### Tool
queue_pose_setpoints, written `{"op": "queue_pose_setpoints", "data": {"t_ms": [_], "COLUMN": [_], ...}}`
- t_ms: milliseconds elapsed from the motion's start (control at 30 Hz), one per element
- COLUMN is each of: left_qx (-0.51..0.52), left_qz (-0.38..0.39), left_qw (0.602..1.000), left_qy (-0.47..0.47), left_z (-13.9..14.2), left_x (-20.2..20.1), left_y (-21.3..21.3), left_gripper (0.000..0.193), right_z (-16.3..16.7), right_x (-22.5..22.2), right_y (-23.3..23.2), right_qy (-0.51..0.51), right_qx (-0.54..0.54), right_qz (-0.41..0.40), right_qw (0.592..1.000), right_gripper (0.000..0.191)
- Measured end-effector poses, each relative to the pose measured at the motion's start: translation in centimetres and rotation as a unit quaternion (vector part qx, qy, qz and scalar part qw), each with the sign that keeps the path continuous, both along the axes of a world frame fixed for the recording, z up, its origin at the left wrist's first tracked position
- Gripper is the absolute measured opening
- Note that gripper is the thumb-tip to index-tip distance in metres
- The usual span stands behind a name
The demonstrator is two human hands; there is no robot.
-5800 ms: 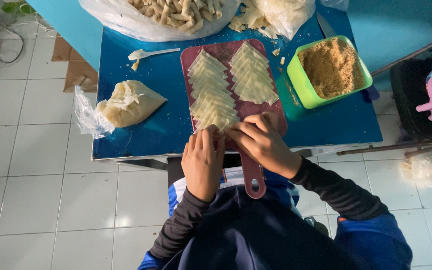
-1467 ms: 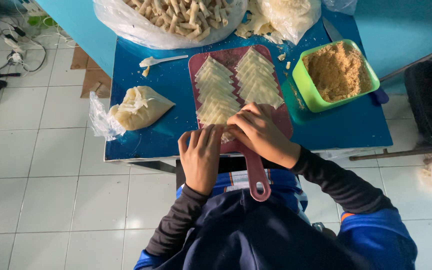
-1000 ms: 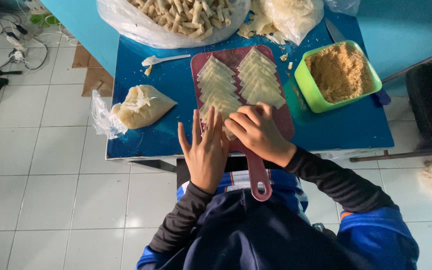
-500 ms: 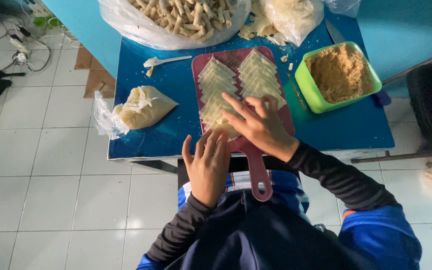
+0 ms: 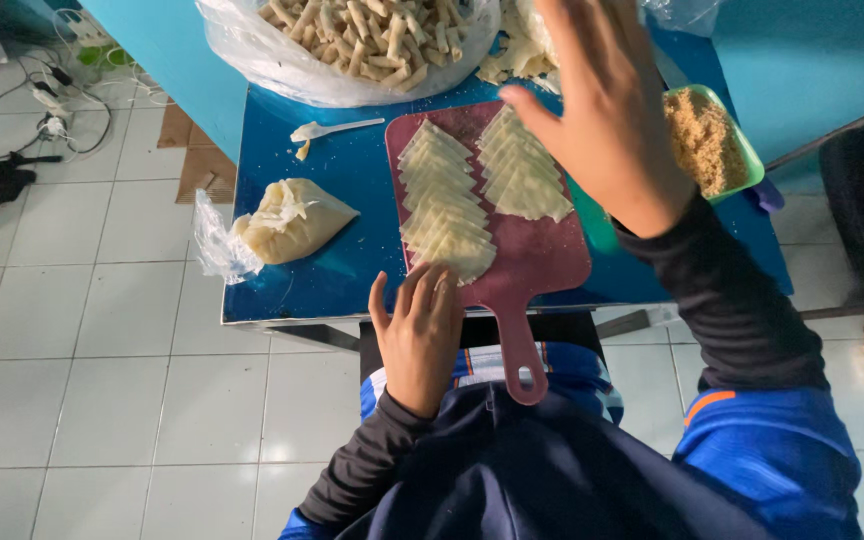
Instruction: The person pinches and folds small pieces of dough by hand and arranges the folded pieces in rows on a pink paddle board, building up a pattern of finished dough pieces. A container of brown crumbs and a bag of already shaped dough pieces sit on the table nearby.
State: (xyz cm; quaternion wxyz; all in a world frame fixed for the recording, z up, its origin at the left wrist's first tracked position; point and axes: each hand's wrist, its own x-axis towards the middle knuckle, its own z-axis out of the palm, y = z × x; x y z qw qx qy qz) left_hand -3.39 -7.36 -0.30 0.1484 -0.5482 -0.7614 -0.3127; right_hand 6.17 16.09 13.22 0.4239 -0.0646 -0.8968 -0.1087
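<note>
White floor tiles lay all around a small blue table (image 5: 332, 270). On the table sat a dark red board (image 5: 542, 255). Its handle stuck out over the near edge, toward the person.

Two rows of thin, pale wrappers (image 5: 447, 215) lay on the board. One row ran down the left side of the board. The other row sat at the board's far right part.

The left hand (image 5: 420, 335) rested at the near edge of the table, just beside the board's near left corner. Its fingers were stretched out flat and close together. The fingertips touched or almost touched the nearest wrapper. It held nothing.

The right hand (image 5: 607, 105) was up in the air over the far right part of the table. Its fingers were spread wide open. It held nothing. It hid part of a green tub (image 5: 737, 145) full of brown crumbs. The tub sat near the right edge, just beside the board.

A small bag (image 5: 287, 222) of pale paste lay near the left edge. A white spoon (image 5: 330, 130) lay farther back on the left side. A big clear bag of rolls (image 5: 352, 40) sat along the far edge.
</note>
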Motion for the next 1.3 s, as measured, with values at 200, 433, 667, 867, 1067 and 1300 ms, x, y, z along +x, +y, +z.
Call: {"op": "queue_pose_setpoints", "data": {"t_ms": [200,433,667,867,1067,1300], "left_qx": [0.002,0.006,0.018,0.022,0.021,0.008], "left_qz": [-0.006,-0.008,-0.016,0.012,0.048,0.065], "left_qw": [1.000,1.000,0.999,0.999,0.996,0.996], "left_qy": [-0.003,-0.020,-0.033,-0.042,-0.069,-0.060], "left_z": [-0.4,-0.2,-0.3,0.1,0.8,0.6], "left_x": [0.0,-0.1,-0.7,-1.4,-1.7,-1.4], "left_y": [0.2,0.1,0.2,0.0,-0.4,-0.1], "left_gripper": [0.035,0.030,0.022,0.025,0.027,0.019], "right_z": [-5.2,-8.4,-9.8,-9.3,-6.7,-3.1], "right_x": [8.7,11.6,10.9,11.7,12.3,8.2], "right_y": [3.0,8.0,7.2,7.7,6.7,1.4], "right_qy": [-0.173,-0.303,-0.231,-0.223,-0.165,-0.153], "right_qx": [-0.074,-0.219,-0.240,-0.258,-0.187,-0.176], "right_qz": [-0.247,-0.150,-0.212,-0.221,-0.206,-0.078], "right_qw": [0.950,0.915,0.918,0.914,0.946,0.969], "right_gripper": [0.011,0.019,0.018,0.013,0.010,0.011]}}
